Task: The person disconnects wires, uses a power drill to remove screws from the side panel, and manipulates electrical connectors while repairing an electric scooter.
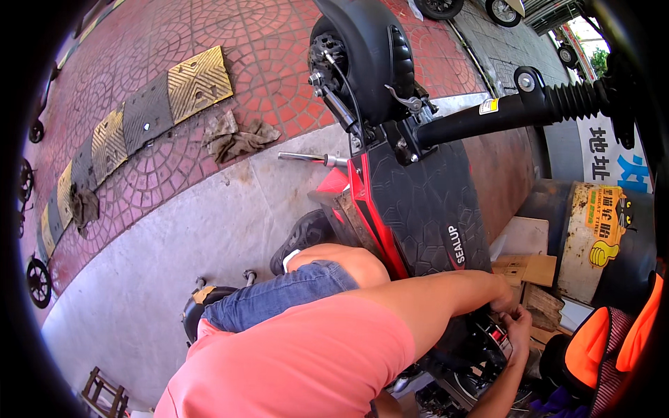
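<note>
An electric scooter with a black textured deck (pixel 425 202) and red side trim stands in front of me. Across the deck reaches my left arm, and my left hand (pixel 500 296) is bent down at its lower end, fingers mostly hidden. Close beside it, my right hand (pixel 517 326) has its thumb and fingers pinched together; whatever is between them is too small to make out. Just below both hands are small red and metal parts (pixel 496 336) at the scooter's end. The scooter's fendered wheel (pixel 331 56) is at the far end, beside a thick black tube (pixel 481 122).
Cardboard boxes (pixel 533 268) and a rusty drum (pixel 578 230) stand right of the hands, near an orange-and-black garment (pixel 592 345). A grey rag (pixel 237 136) lies by a yellow-and-black ramp (pixel 198 73). A small wooden stool (pixel 104 393) is at lower left.
</note>
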A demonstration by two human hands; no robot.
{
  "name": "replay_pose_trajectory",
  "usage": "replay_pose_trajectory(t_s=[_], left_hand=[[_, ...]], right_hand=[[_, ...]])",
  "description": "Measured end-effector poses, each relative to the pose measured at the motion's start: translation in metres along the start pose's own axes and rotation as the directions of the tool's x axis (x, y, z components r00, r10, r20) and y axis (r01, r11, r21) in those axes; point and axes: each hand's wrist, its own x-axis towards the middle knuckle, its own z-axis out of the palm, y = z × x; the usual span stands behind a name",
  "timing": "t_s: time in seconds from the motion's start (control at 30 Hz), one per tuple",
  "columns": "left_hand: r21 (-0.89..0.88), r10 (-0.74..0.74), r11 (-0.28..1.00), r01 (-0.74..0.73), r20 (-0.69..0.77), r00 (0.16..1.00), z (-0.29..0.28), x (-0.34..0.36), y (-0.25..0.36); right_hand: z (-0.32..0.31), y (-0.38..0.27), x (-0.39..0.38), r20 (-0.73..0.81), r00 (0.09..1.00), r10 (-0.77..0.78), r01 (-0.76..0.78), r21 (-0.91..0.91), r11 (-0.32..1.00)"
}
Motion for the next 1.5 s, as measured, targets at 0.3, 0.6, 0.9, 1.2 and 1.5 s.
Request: replay_pose_trajectory(t_s=[0.3,0.6,0.9,1.2,1.5], left_hand=[[0.095,-0.158,0.982,0.160,-0.034,0.987,0.008,0.001,0.002],[-0.028,-0.358,0.928,0.370,-0.338,0.871,0.012,-0.064,0.024],[-0.292,-0.475,0.846,0.446,-0.793,0.381,-0.026,-0.203,0.091],[0.232,0.051,0.683,0.692,-0.961,0.271,0.028,-0.347,0.064],[-0.410,-0.377,0.869,0.279,-0.912,-0.164,-0.004,-0.381,0.089]], right_hand=[[-0.004,0.055,0.039,0.003,0.989,0.146,-0.146,0.015,0.989],[0.000,0.032,0.036,0.015,1.000,-0.006,0.003,0.181,0.983],[-0.015,0.070,0.068,0.054,0.971,-0.233,0.235,-0.042,0.971],[0.002,0.021,0.067,0.135,0.925,-0.356,0.379,-0.407,0.831],[0.005,0.004,0.027,0.194,0.970,-0.145,0.151,-0.015,0.988]])
